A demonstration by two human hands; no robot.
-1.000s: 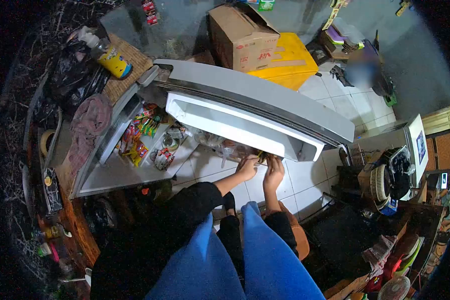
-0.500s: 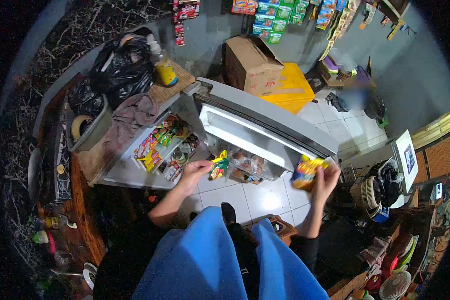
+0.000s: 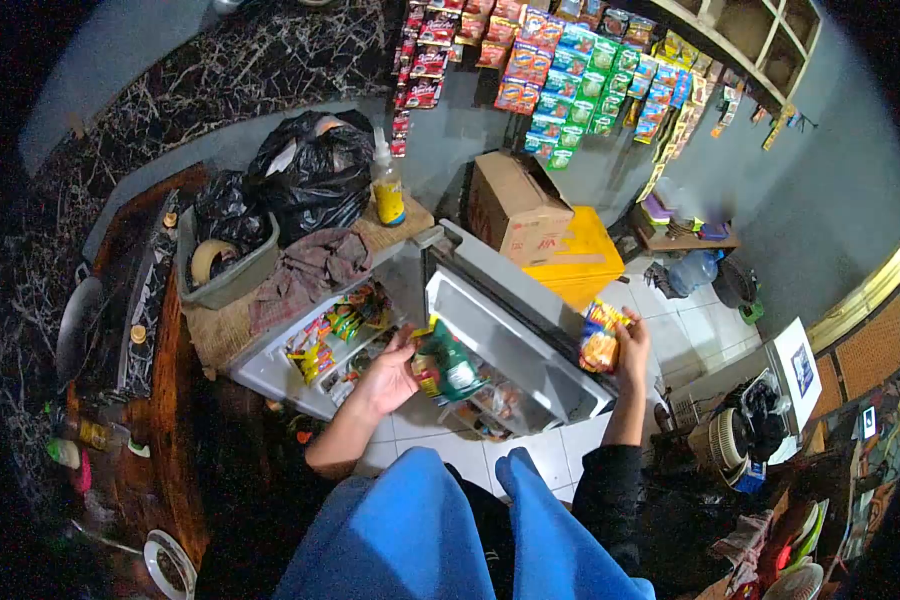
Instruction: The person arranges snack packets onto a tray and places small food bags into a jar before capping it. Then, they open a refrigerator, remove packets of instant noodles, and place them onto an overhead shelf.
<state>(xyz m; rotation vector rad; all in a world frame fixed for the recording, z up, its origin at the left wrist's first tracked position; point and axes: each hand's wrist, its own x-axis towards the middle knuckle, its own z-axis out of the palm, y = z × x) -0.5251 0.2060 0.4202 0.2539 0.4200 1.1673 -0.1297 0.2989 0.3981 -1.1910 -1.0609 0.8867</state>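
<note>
head view, both hands up in front of me, one packet in each. my left hand (image 3: pixel 382 385) has a narrow grip, thumb and fingers pinching the near edge of a green packet (image 3: pixel 454 368) with yellow along its border. that packet sits in front of the open fridge door (image 3: pixel 518 290), over the door shelves as i see it; can't tell if it touches them. my right hand (image 3: pixel 632 350) holds a yellow and blue packet (image 3: pixel 601 338) by its side, fingers closed on it, upright near the outer end of the door. the two packets are well apart.

inside the fridge, left of the door, small bright packets (image 3: pixel 315 352) lie in a loose pile. bagged items (image 3: pixel 498 400) in the lower door shelf, contents unclear. on top of the fridge: crumpled cloth (image 3: pixel 315 268), grey tub (image 3: pixel 232 285) with a roll of tape (image 3: pixel 208 262) in it, and a pump bottle (image 3: pixel 388 198) with yellow label, upright on a woven mat (image 3: pixel 407 232). black plastic bag (image 3: pixel 315 180) beside the bottle. behind the door, a cardboard box (image 3: pixel 520 212) next to a yellow box (image 3: pixel 585 262). sachet strips (image 3: pixel 570 85) hang on the wall.
</note>
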